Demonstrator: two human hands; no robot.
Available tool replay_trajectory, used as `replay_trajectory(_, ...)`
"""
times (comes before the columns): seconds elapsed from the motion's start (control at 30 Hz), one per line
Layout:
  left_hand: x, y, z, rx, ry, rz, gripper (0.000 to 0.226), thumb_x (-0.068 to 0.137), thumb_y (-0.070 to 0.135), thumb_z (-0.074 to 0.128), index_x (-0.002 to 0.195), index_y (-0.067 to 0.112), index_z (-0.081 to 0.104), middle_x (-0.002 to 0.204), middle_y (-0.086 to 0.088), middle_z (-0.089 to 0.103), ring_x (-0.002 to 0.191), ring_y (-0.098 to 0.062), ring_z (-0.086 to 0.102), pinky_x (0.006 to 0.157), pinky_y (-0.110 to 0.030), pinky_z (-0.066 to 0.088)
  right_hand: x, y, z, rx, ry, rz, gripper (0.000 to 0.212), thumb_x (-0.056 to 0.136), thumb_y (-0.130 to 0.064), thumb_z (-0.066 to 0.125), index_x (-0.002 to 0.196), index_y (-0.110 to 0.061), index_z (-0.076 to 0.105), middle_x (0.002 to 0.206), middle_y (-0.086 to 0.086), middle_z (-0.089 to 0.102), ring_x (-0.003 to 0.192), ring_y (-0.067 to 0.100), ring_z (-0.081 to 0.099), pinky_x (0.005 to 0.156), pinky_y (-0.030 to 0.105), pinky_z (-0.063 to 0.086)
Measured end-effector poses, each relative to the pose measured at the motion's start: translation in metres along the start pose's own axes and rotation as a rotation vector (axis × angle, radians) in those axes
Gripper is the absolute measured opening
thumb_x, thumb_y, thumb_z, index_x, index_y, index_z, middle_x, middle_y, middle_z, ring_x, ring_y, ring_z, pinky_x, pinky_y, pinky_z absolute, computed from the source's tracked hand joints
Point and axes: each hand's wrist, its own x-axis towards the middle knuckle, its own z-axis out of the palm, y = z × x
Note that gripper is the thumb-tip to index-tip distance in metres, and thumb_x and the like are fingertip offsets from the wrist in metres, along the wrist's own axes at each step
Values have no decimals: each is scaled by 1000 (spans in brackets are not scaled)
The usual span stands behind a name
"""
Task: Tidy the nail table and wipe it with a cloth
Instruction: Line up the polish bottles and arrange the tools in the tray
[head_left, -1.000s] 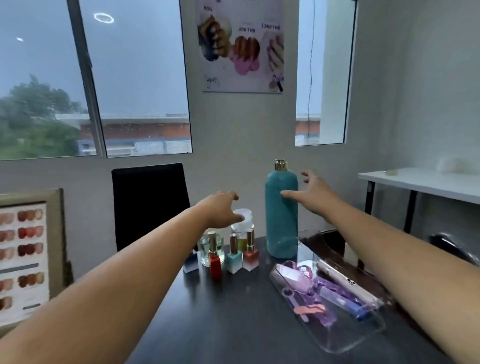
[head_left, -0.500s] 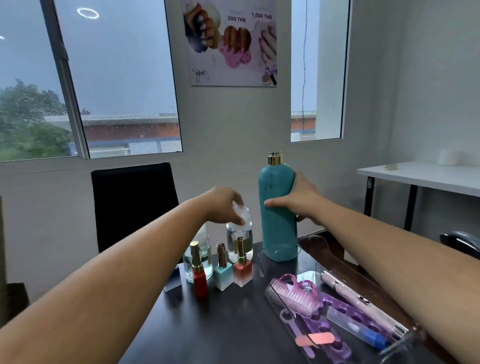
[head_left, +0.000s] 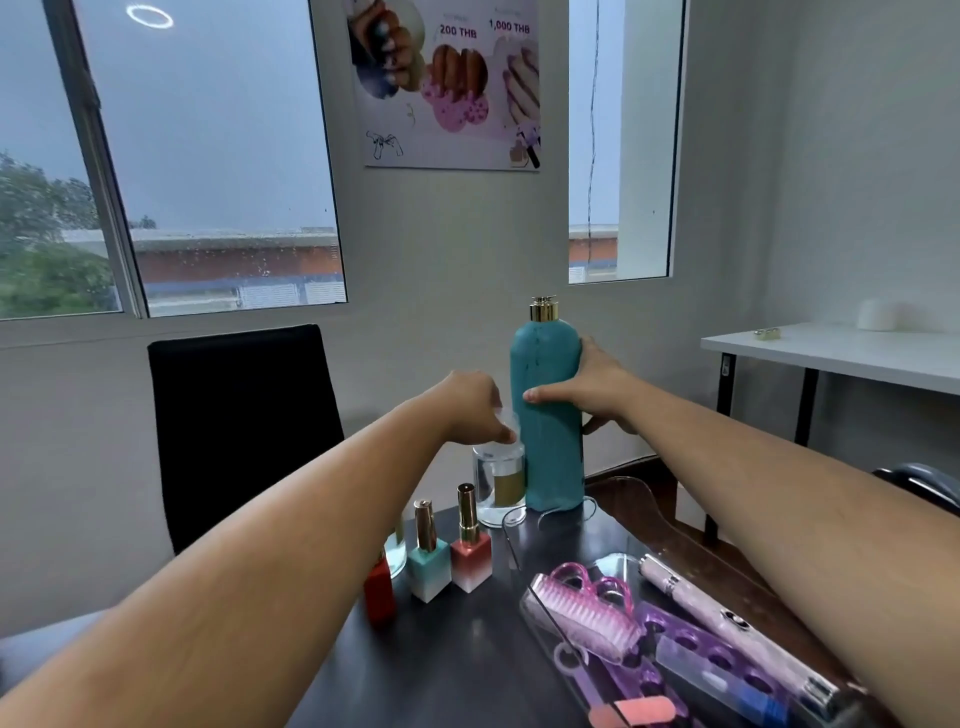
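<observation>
Right hand (head_left: 592, 387) wrapped around the tall teal bottle (head_left: 548, 415), thumb across its front; bottle upright at the far edge of the dark desk (head_left: 452, 660). Left hand (head_left: 475, 408) grips the cap of a clear glass bottle (head_left: 500, 486) standing just beside the teal one, touching or nearly so. Three small polish bottles (head_left: 470, 540) stand nearer, mid-desk. Clear tray (head_left: 545, 618) at the near right corner holds a pink brush (head_left: 587, 618) and purple tools.
</observation>
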Motion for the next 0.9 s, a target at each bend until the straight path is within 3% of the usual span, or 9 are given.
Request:
replay_trajectory(0.23,-2,-6,1,16,7,-6,54,82,37,66,126,9,53,128,-9,58,113,-23,54,94,-29,40,-1,-2,3,5,-25,10,81,70,-28,80,132,-21,28,130,8,45,116,31,51,83,52,55)
replay_trajectory(0.4,-2,-8,7,4,24,-14,54,83,37,65,128,10,52,132,-8,55,118,-22,52,99,-31,38,-3,0,4,-9,-21,-4,80,72,-30,79,132,-21,27,130,9,45,115,29,51,79,47,55)
replay_trajectory(0.57,-16,-13,-6,-18,-4,-30,74,84,46,61,144,18,29,145,-7,43,131,-27,42,109,-40,31,-8,-3,0,-13,-22,8,91,71,-40,78,139,-22,21,137,10,42,118,30,48,86,48,49)
replay_trajectory(0.7,-49,-35,-39,-81,117,-66,72,81,45,64,142,19,35,140,-7,49,124,-25,50,105,-37,36,-24,-14,-7,-106,164,-48,104,70,-52,75,148,-22,13,149,13,34,130,35,41,99,46,40)
replay_trajectory(0.8,-83,-57,-53,-68,115,-103,60,81,44,65,133,20,47,131,-5,56,116,-22,55,99,-33,39,-46,-25,0,-239,396,-330,72,73,-40,76,131,-18,41,132,8,51,118,25,50,92,33,41)
replay_trajectory(0.83,-94,-64,-54,-69,99,-117,58,81,44,65,131,20,49,129,-4,57,115,-21,55,98,-32,40,-55,-30,4,-255,391,-411,57,74,-35,76,121,-17,49,119,5,57,108,21,55,87,25,42)
replay_trajectory(0.9,-113,-76,-52,-93,65,-148,54,81,43,65,129,21,52,127,-3,59,113,-19,56,98,-31,42,-73,-40,14,-261,190,-464,34,77,-29,75,106,-19,59,98,-3,62,89,13,60,71,6,41)
